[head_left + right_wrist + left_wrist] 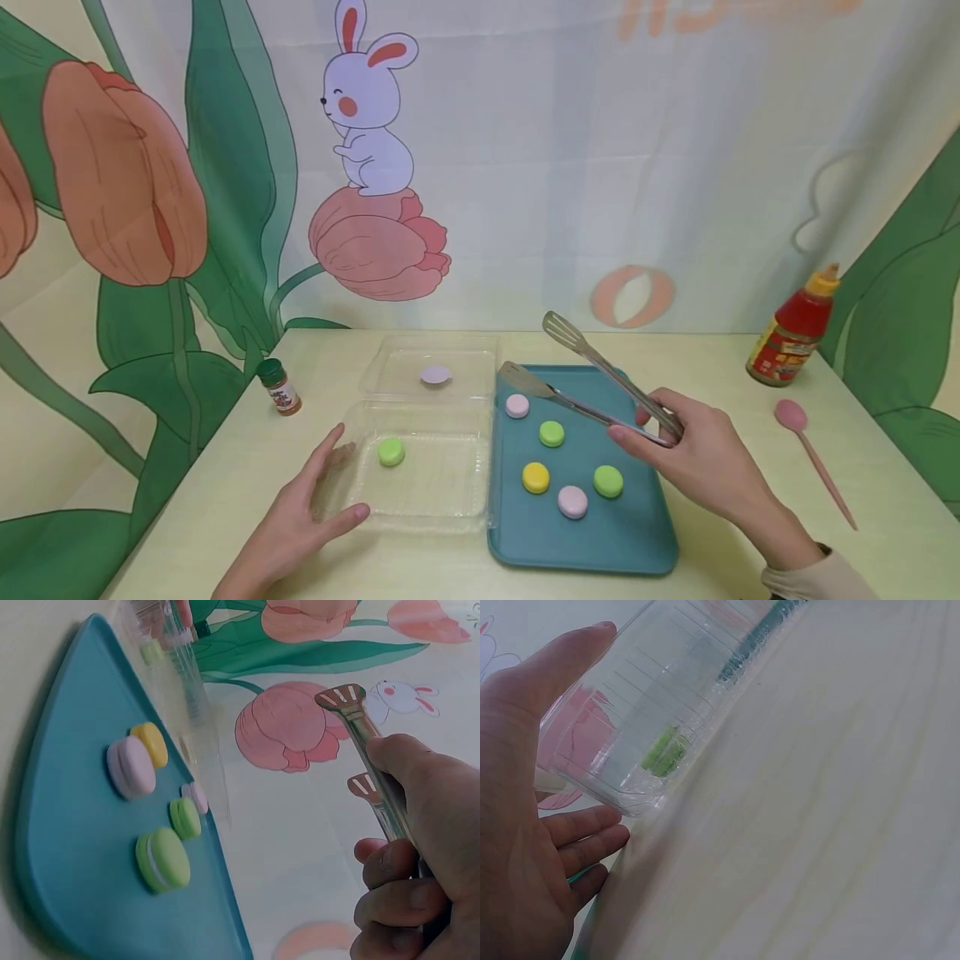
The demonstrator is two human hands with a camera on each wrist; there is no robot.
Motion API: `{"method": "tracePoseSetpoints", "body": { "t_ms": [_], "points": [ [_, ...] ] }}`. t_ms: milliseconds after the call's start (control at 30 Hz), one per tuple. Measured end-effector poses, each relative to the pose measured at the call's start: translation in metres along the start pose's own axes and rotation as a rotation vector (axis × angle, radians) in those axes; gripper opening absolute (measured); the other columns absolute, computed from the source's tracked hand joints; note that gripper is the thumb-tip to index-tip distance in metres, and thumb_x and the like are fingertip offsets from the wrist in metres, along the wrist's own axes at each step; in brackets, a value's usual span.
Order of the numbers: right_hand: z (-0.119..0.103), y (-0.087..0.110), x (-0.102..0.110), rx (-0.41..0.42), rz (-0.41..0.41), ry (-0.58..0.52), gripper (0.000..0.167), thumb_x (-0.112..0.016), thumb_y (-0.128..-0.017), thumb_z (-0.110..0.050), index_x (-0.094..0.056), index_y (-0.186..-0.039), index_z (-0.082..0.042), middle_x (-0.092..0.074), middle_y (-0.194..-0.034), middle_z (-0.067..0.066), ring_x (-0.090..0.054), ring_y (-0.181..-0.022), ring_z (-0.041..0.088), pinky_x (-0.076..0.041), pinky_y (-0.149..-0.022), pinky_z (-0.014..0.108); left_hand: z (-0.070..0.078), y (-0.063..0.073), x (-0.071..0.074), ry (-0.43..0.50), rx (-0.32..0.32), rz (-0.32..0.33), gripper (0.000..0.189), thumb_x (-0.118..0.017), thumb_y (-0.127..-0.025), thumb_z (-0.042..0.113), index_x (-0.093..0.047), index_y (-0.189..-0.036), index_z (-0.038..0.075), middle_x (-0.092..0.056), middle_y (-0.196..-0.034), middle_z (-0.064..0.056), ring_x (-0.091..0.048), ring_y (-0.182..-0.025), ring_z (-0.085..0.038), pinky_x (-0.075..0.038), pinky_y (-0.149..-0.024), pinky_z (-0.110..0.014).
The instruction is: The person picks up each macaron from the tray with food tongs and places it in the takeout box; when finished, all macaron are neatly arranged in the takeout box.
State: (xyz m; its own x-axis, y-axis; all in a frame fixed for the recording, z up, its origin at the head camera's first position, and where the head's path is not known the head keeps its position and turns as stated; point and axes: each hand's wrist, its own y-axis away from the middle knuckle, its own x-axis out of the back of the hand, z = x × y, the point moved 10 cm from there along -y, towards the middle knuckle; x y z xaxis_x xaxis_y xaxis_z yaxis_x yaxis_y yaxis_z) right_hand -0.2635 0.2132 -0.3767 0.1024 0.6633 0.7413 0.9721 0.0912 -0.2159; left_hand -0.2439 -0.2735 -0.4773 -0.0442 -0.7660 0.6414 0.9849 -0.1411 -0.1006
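My right hand (701, 454) grips a pair of metal tongs (600, 408), their slotted ends spread apart above the far left part of a teal tray (585, 546). On that tray lie pink macarons (572, 502), green macarons (608, 481) and a yellow macaron (536, 477). To the left stands a clear plastic box (420, 523) with its lid (390, 367) folded back; a green macaron (391, 452) sits inside. My left hand (300, 508) is at the box's left side, thumb and fingers spread around its near left corner. In the left wrist view the fingertips (611, 825) are close to the box wall.
A small green-capped spice jar (279, 387) stands at the back left of the table. At the right are a red sauce bottle (795, 329) with a yellow cap and a pink spoon (813, 458). A printed curtain (510, 167) hangs behind the table. A pale oval (435, 375) shows on the lid.
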Motion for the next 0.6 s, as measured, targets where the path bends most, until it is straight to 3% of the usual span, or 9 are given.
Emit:
{"method": "tracePoseSetpoints", "body": {
  "t_ms": [333,500,600],
  "points": [
    [0.041,0.021,0.007,-0.034,-0.034,0.047,0.042,-0.088,-0.094,-0.054,-0.068,-0.103,-0.019,-0.046,-0.065,-0.004,-0.046,-0.060,0.014,-0.036,-0.052,0.027,0.001,-0.001,-0.003,-0.003,0.009,-0.010,0.113,-0.088,-0.096,0.048,-0.015,-0.180,0.030,-0.052,-0.170,-0.015,-0.038,-0.162,-0.046,-0.026,-0.126,-0.079],
    [0.062,0.032,0.002,-0.086,-0.077,0.060,0.039,-0.085,-0.097,-0.054,-0.068,-0.102,-0.019,-0.046,-0.065,-0.004,-0.047,-0.064,0.015,-0.035,-0.055,0.027,0.001,-0.001,-0.002,-0.007,-0.005,-0.006,0.112,-0.088,-0.096,0.047,-0.015,-0.180,0.031,-0.053,-0.169,-0.014,-0.039,-0.162,-0.046,-0.027,-0.125,-0.080],
    [0.071,0.039,0.000,-0.072,-0.076,0.065,0.034,-0.085,-0.099,-0.050,-0.068,-0.098,-0.020,-0.046,-0.065,-0.006,-0.047,-0.065,0.012,-0.035,-0.057,0.026,0.000,-0.001,-0.002,-0.005,-0.008,-0.004,0.112,-0.089,-0.096,0.046,-0.016,-0.180,0.031,-0.054,-0.169,-0.014,-0.039,-0.162,-0.046,-0.026,-0.124,-0.081]
  ]
}}
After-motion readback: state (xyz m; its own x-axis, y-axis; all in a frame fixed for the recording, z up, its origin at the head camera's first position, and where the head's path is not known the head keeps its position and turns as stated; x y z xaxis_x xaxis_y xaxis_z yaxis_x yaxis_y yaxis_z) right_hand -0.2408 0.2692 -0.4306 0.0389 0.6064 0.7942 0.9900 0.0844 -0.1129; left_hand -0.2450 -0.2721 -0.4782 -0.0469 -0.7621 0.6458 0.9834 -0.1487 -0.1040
